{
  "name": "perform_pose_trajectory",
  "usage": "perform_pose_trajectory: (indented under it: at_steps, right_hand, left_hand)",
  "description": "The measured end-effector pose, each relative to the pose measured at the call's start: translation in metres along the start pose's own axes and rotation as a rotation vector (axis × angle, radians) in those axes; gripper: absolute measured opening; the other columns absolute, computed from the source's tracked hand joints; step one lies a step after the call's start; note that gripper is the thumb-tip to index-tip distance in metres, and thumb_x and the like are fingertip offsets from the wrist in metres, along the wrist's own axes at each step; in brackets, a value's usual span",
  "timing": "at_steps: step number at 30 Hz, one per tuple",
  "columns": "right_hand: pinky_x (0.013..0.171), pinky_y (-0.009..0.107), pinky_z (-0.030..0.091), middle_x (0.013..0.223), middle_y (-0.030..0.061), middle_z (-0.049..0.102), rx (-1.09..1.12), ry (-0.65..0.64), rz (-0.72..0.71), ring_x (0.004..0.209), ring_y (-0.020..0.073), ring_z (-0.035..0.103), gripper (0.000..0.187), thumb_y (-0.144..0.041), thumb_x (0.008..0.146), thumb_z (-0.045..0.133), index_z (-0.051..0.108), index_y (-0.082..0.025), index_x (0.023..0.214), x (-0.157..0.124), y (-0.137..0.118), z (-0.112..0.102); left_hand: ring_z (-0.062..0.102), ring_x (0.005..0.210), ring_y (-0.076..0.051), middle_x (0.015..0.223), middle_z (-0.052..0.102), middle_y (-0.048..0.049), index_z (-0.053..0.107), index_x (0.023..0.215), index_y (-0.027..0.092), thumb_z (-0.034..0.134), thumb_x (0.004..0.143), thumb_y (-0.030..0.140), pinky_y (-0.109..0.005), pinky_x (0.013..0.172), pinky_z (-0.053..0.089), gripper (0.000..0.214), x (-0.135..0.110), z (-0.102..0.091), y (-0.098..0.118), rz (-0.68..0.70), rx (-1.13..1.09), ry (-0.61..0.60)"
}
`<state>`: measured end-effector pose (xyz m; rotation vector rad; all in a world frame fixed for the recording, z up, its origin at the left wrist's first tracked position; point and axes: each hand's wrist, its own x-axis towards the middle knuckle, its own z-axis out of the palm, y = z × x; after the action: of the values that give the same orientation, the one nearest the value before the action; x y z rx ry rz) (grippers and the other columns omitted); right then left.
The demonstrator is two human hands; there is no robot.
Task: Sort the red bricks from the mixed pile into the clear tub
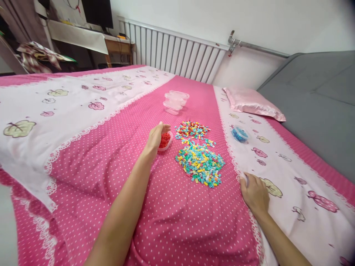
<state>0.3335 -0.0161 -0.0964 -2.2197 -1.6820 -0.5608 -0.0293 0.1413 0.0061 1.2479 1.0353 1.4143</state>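
My left hand [155, 137] is cupped over a small clear tub of red pieces [165, 141] on the pink dotted bedspread [111, 162]; its fingers curl together above the tub, and what they pinch is too small to name. Right of the tub lie two heaps of mixed coloured pieces, a small one [192, 130] and a bigger one [201, 163]. My right hand [254, 194] rests flat on the bedspread, fingers stretched toward the big heap, holding nothing. A clear tub of blue pieces [239, 134] sits further right.
A stack of clear tubs [175, 101] stands beyond the heaps. A pink satin pillow [252, 103] lies at the back right beside a grey headboard [316, 107]. A white radiator [177, 51] lines the far wall; a desk [83, 37] is at the far left.
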Motion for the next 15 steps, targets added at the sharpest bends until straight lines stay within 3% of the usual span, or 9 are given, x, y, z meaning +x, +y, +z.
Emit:
perform_pose_trajectory:
  at_steps: [3, 7, 12, 15]
  right_hand:
    - [0.084, 0.037, 0.039, 0.101, 0.0129, 0.062, -0.003, 0.005, -0.003, 0.094, 0.0268, 0.052, 0.040, -0.037, 0.085, 0.037, 0.057, -0.011, 0.108, 0.000, 0.000, 0.000]
    - [0.084, 0.037, 0.039, 0.101, 0.0124, 0.062, -0.020, -0.010, 0.007, 0.093, 0.0268, 0.052, 0.040, -0.038, 0.085, 0.037, 0.057, -0.011, 0.107, 0.000, -0.001, -0.001]
    - [0.084, 0.037, 0.039, 0.101, 0.0126, 0.062, -0.018, -0.013, 0.013, 0.093, 0.0265, 0.051, 0.040, -0.037, 0.085, 0.037, 0.057, -0.011, 0.107, 0.001, -0.003, -0.002]
    - [0.083, 0.037, 0.039, 0.101, 0.0130, 0.062, -0.013, -0.011, 0.007, 0.093, 0.0264, 0.052, 0.040, -0.037, 0.085, 0.037, 0.057, -0.011, 0.107, 0.001, -0.003, -0.002]
  left_hand:
    - [0.052, 0.111, -0.021, 0.113, 0.062, -0.0104, 0.060, 0.108, 0.015, 0.028, 0.085, 0.055, -0.038, 0.101, 0.029, 0.056, -0.004, -0.006, 0.008, 0.012, 0.107, -0.091]
    - [0.035, 0.127, -0.021, 0.129, 0.052, -0.0063, 0.045, 0.130, 0.021, 0.017, 0.086, 0.059, -0.043, 0.108, 0.014, 0.064, -0.010, -0.018, 0.020, -0.026, 0.161, -0.233]
    - [0.020, 0.134, -0.022, 0.139, 0.039, -0.0008, 0.035, 0.136, 0.028, 0.013, 0.086, 0.062, -0.046, 0.109, 0.007, 0.065, -0.016, -0.029, 0.033, -0.052, 0.172, -0.298]
    - [0.019, 0.134, -0.020, 0.141, 0.035, 0.0012, 0.031, 0.138, 0.029, 0.012, 0.086, 0.060, -0.044, 0.109, 0.007, 0.063, -0.017, -0.028, 0.032, -0.032, 0.163, -0.322]
